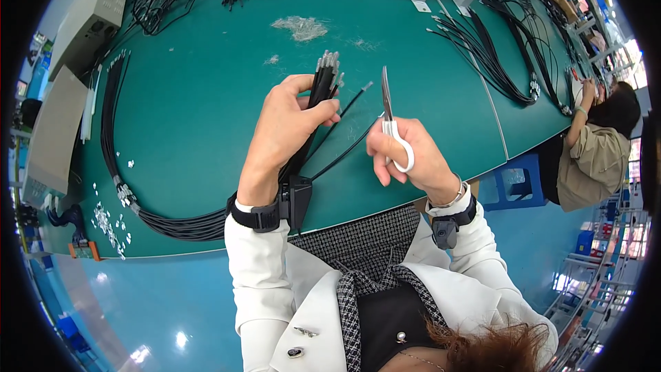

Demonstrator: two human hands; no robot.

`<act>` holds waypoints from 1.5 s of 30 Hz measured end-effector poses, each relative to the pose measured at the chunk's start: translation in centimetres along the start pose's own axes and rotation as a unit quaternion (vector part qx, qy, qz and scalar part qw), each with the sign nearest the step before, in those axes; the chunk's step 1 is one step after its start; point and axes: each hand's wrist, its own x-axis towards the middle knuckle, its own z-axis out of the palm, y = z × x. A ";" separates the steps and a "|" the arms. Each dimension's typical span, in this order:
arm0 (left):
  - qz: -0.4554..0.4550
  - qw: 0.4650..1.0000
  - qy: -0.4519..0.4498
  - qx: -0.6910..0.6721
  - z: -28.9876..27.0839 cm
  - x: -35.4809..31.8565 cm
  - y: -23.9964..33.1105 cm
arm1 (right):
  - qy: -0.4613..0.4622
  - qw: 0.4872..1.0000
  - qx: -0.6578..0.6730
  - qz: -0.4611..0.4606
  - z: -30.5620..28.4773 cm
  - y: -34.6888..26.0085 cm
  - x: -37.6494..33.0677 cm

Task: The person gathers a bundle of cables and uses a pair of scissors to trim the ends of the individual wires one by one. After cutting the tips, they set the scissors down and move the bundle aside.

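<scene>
Black cable bundle (318,107) gripped by left hand (286,127) fingers, lower part hidden | right hand (406,158) holds white-handled scissors (392,124)

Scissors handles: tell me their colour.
White, on the scissors in the right hand; head view.

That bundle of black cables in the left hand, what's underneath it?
Beneath the cable bundle lies the green table. Two loose cables trail across it toward the scissors. The left hand covers the bundle's middle, hiding anything beneath.

Head-worn fisheye, steeply down, close
</scene>
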 end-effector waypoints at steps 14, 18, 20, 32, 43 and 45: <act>-0.041 0.996 -0.058 -0.056 -0.5 -0.3 1.2 | 0.171 0.979 0.052 -0.101 2.1 0.3 2.4; -0.029 0.995 -0.068 -0.064 -0.2 -0.4 1.1 | 0.181 0.973 0.083 -0.116 2.9 0.7 3.0; -0.019 0.996 -0.068 -0.053 -0.2 -0.5 0.9 | 0.193 0.963 0.119 -0.143 3.4 0.6 3.3; 0.001 0.994 -0.021 -0.107 -0.8 -1.0 1.5 | 0.072 0.983 0.131 -0.103 2.5 0.7 2.9; -0.029 0.996 -0.057 -0.068 -0.7 -1.0 2.0 | 0.055 0.989 0.016 -0.134 2.1 0.5 3.0; -0.022 0.995 -0.050 -0.079 -0.7 -1.1 1.8 | 0.052 0.989 0.002 -0.136 2.1 0.6 3.0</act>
